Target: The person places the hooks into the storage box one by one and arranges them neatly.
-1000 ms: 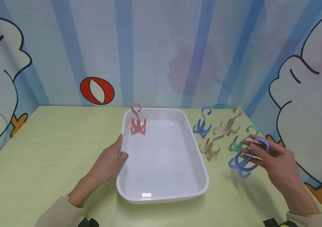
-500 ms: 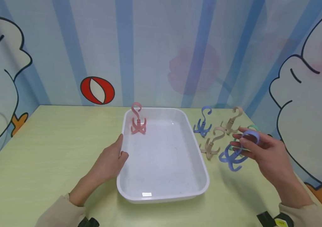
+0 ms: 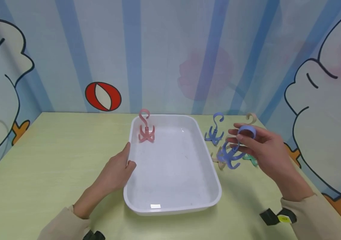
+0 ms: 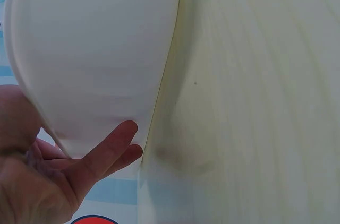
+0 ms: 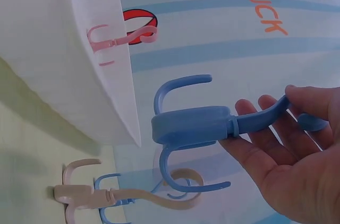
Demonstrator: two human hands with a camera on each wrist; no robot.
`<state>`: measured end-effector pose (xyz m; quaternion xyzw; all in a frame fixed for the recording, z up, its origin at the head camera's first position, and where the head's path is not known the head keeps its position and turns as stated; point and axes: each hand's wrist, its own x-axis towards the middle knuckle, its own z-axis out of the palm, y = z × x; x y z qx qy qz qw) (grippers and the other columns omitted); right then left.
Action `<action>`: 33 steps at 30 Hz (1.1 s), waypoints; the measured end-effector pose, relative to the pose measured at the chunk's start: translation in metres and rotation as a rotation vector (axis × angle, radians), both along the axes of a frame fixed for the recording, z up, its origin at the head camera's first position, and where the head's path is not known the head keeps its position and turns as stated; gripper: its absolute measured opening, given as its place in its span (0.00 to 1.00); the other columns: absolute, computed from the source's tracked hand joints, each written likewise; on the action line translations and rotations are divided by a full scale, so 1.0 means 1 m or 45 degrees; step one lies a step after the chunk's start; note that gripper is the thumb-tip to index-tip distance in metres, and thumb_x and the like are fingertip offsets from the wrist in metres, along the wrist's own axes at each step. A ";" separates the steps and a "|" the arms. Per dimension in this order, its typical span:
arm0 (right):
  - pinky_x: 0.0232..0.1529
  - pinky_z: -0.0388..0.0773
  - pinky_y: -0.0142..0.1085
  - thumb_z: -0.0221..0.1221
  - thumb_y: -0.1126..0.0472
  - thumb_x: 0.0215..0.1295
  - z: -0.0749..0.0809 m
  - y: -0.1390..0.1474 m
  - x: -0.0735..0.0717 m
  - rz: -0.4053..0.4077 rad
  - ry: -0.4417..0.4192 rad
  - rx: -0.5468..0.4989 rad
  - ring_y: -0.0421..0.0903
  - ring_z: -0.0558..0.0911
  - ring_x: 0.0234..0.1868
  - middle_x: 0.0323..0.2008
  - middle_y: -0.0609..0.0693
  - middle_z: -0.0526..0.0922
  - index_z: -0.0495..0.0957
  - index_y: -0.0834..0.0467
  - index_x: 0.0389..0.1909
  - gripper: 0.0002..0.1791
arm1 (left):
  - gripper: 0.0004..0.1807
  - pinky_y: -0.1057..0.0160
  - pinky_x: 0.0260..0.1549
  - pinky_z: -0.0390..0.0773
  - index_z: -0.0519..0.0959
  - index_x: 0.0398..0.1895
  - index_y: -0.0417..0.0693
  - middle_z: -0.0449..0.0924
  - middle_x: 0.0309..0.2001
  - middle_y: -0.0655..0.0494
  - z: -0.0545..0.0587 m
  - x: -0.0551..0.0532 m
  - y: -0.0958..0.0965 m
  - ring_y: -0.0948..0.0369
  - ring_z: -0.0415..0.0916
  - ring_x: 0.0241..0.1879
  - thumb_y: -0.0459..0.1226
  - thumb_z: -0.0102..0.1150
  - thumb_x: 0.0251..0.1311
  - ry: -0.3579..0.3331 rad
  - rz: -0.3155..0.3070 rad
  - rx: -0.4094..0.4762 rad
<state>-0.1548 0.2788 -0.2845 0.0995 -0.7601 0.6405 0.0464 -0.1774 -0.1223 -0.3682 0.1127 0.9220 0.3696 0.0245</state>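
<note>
My right hand (image 3: 268,150) pinches a periwinkle-blue swivel claw hook (image 3: 230,155) by its curved top between thumb and fingers. The hook hangs above the table, right of the tray, its prongs pointing down and tilted. In the right wrist view the blue hook (image 5: 191,123) shows its prongs and swivel neck plainly. My left hand (image 3: 114,170) holds the left side of a white tray (image 3: 173,173), thumb over the rim. Seen from the left wrist, its fingers (image 4: 109,152) lie against the outer wall. A pink claw hook (image 3: 146,134) stands inside the tray's far left corner.
Beside the tray's right side stand another blue hook (image 3: 214,136), a beige hook (image 3: 218,162) and a green hook (image 3: 251,160), the last two partly covered. Behind my right hand, another beige hook (image 3: 251,117) shows only its top. A printed cloth backdrop (image 3: 158,60) rises behind the table.
My right hand has carried the blue hook left and away from me, toward the tray, covering parts of the beige and green hooks. My left hand and the tray stay put.
</note>
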 end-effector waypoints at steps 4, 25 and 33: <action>0.51 0.86 0.31 0.64 0.58 0.74 0.006 -0.011 -0.010 0.006 0.003 -0.016 0.40 0.91 0.50 0.52 0.43 0.91 0.79 0.62 0.66 0.23 | 0.40 0.62 0.33 0.85 0.45 0.84 0.31 0.64 0.77 0.31 -0.001 0.001 -0.001 0.49 0.82 0.50 0.35 0.44 0.74 0.018 -0.005 -0.011; 0.53 0.86 0.36 0.61 0.62 0.76 0.012 -0.057 -0.041 0.076 -0.025 -0.001 0.42 0.91 0.50 0.49 0.42 0.91 0.76 0.66 0.69 0.24 | 0.40 0.56 0.41 0.88 0.46 0.84 0.30 0.65 0.77 0.30 0.000 0.002 -0.001 0.47 0.81 0.55 0.35 0.44 0.73 0.040 -0.003 -0.015; 0.54 0.86 0.37 0.59 0.63 0.77 0.006 -0.065 -0.051 0.085 -0.066 -0.005 0.41 0.90 0.51 0.51 0.44 0.90 0.75 0.65 0.71 0.25 | 0.40 0.57 0.40 0.88 0.47 0.84 0.30 0.65 0.76 0.30 -0.001 0.001 -0.002 0.47 0.82 0.54 0.35 0.45 0.73 0.035 0.005 -0.022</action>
